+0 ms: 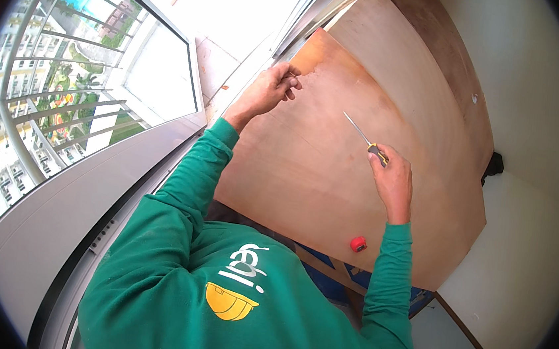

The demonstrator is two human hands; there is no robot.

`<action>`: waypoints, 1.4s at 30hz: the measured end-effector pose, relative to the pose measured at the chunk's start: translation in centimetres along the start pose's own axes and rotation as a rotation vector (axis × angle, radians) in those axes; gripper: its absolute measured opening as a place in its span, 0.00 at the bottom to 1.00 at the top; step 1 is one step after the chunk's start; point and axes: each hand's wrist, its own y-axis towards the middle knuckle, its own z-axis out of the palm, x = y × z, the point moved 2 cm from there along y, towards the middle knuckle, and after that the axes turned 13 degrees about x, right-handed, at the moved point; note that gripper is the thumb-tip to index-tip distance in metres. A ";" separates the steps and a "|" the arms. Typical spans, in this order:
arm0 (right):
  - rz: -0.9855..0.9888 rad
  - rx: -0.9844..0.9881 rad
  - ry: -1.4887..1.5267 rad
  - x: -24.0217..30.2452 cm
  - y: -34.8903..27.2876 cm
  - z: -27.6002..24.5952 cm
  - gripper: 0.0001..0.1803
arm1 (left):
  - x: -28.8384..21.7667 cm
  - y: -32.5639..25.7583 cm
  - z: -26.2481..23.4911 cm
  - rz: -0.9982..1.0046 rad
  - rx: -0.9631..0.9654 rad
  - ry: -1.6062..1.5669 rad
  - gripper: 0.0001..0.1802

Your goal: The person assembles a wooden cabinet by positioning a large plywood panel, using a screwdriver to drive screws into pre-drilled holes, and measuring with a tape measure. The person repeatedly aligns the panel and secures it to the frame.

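My right hand is closed round the black and yellow handle of a screwdriver. Its bare metal shaft points up and to the left, above a large brown wooden board. Near the board's far left edge is my left hand, its fingers curled and the fingertips close together. Whatever may be pinched in them is too small to make out. An orange-brown stained patch covers the board's far corner beside that hand.
A small red rounded object, possibly a tape measure, lies on the board near me. Another pale board lies beyond. At left, a window frame and railing overlook buildings. A framed panel sits lower right, beside a pale wall.
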 end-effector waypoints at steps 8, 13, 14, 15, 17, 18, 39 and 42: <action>0.172 0.076 -0.051 0.1 2.8 0.0 0.16 | 0.1 10.5 5.7 0.269 -0.125 0.349 0.13; 0.233 0.196 -0.103 0.4 3.9 0.9 0.16 | 1.9 13.2 6.0 0.310 -0.095 0.399 0.11; 0.234 0.191 -0.110 0.5 3.9 1.0 0.16 | 2.4 13.2 5.6 0.322 -0.104 0.413 0.10; 0.230 0.190 -0.127 0.6 4.0 1.1 0.16 | 3.0 13.3 5.2 0.338 -0.111 0.427 0.10; 0.216 0.171 -0.171 0.8 4.1 1.0 0.15 | 3.9 13.5 4.9 0.366 -0.114 0.511 0.09; 0.210 0.175 -0.169 0.9 4.1 1.0 0.15 | 4.3 13.6 4.9 0.402 -0.110 0.477 0.09; 0.044 0.154 -0.318 1.8 6.2 1.5 0.05 | 0.3 17.2 4.8 0.370 -0.271 0.735 0.14; 0.033 0.221 -0.379 1.8 6.1 1.7 0.05 | 0.6 17.6 4.7 0.268 -0.254 0.649 0.13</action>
